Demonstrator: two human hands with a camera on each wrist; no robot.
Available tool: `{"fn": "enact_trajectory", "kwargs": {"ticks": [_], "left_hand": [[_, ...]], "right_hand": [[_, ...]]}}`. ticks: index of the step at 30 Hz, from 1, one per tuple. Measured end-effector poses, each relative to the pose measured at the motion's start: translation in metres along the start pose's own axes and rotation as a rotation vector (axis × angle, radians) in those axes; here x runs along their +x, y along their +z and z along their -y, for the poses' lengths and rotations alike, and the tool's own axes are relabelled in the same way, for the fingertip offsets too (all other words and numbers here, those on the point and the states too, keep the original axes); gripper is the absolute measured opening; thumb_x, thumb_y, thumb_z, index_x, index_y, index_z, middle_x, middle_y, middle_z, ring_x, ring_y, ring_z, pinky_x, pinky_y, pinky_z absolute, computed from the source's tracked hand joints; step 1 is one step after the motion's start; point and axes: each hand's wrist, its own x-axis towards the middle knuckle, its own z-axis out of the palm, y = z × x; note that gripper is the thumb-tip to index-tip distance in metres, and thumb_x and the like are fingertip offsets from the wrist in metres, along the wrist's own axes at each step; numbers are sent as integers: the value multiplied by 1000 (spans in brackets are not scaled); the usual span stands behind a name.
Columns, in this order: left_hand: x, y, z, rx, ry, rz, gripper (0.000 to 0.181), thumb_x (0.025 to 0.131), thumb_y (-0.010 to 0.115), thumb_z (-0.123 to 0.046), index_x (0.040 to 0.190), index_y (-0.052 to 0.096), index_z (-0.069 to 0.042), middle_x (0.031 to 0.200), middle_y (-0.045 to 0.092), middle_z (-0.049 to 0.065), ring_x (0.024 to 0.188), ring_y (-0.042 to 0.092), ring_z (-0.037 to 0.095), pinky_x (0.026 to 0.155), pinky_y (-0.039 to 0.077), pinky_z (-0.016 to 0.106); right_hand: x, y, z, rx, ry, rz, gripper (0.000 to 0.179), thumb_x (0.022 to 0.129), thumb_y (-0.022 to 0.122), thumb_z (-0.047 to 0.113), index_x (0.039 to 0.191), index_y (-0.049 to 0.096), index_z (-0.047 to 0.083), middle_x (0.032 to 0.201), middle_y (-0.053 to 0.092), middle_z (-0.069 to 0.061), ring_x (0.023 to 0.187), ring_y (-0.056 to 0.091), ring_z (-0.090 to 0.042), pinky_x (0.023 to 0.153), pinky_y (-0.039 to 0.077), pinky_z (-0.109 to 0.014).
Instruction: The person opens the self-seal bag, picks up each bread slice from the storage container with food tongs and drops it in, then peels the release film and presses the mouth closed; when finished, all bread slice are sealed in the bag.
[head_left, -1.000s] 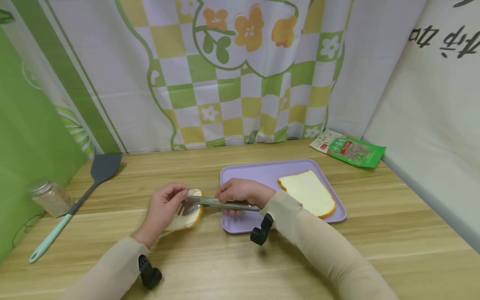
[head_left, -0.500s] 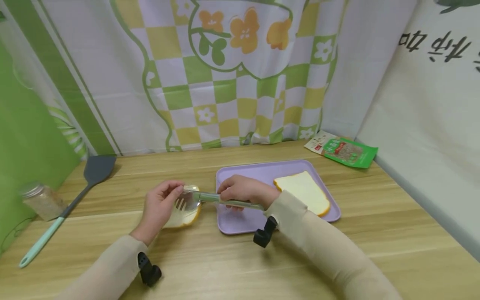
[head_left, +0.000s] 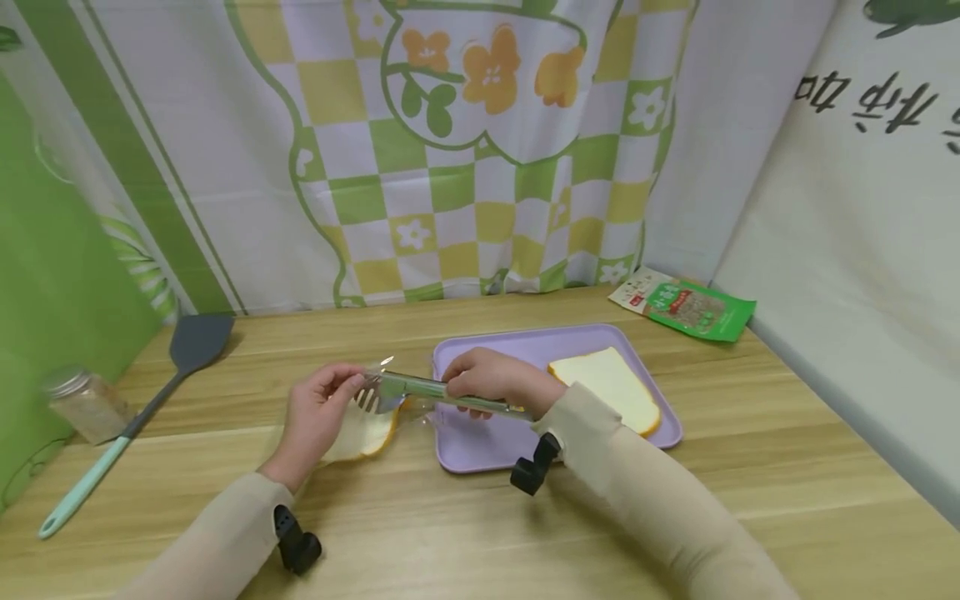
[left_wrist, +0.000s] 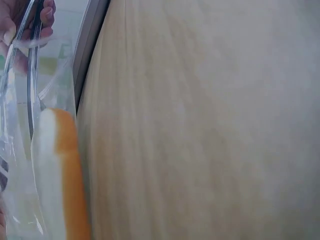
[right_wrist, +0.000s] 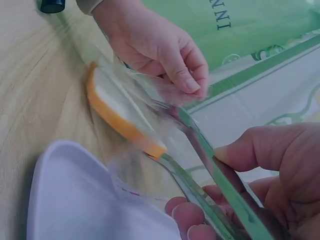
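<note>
My left hand [head_left: 313,421] pinches the edge of a clear plastic bag [right_wrist: 165,87] between thumb and fingers. Inside the bag is a slice of bread [head_left: 366,435] with an orange crust, left of the purple tray [head_left: 480,450]. My right hand [head_left: 491,379] grips metal tongs [head_left: 429,389], with the fork-shaped end near the left fingertips and at the bag's mouth. In the right wrist view the two tong arms [right_wrist: 205,152] stand apart, one on each side of the bread's near end. Another bread slice [head_left: 607,387] lies on the tray's right half.
A dark spatula [head_left: 198,342] with a mint handle lies at the left, beside a glass jar [head_left: 86,407] with a metal lid. A green food packet [head_left: 690,308] lies at the back right. A checked curtain [head_left: 480,183] hangs behind the table.
The left fingers have lifted the bag's edge slightly. The tongs' fork end has risen and tilted up over the bagged bread. The right hand has shifted a little to the right.
</note>
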Motion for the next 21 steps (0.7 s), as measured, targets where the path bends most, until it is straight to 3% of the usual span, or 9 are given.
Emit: {"fn": "enact_trajectory", "kwargs": {"ticks": [7, 16, 21], "left_hand": [[2, 0, 0, 56, -19, -2, 14, 90, 60, -10, 95, 68, 0, 90, 67, 14, 73, 55, 7, 62, 45, 16], [5, 0, 4, 63, -23, -69, 13, 90, 60, -7, 95, 67, 3, 88, 66, 14, 70, 53, -1, 60, 44, 13], [5, 0, 4, 52, 4, -57, 13, 89, 61, -7, 94, 67, 3, 84, 67, 4, 70, 52, 0, 60, 44, 13]], "right_hand": [[-16, -12, -13, 20, -3, -14, 32, 83, 54, 9, 114, 61, 2, 74, 63, -11, 54, 54, -16, 47, 45, -25], [-38, -39, -36, 129, -37, -64, 34, 86, 53, 11, 118, 58, -1, 76, 63, -12, 56, 54, -15, 49, 44, -25], [-54, -57, -48, 199, -36, -86, 37, 89, 52, 11, 123, 52, -3, 81, 62, -11, 59, 54, -15, 51, 45, -25]]}}
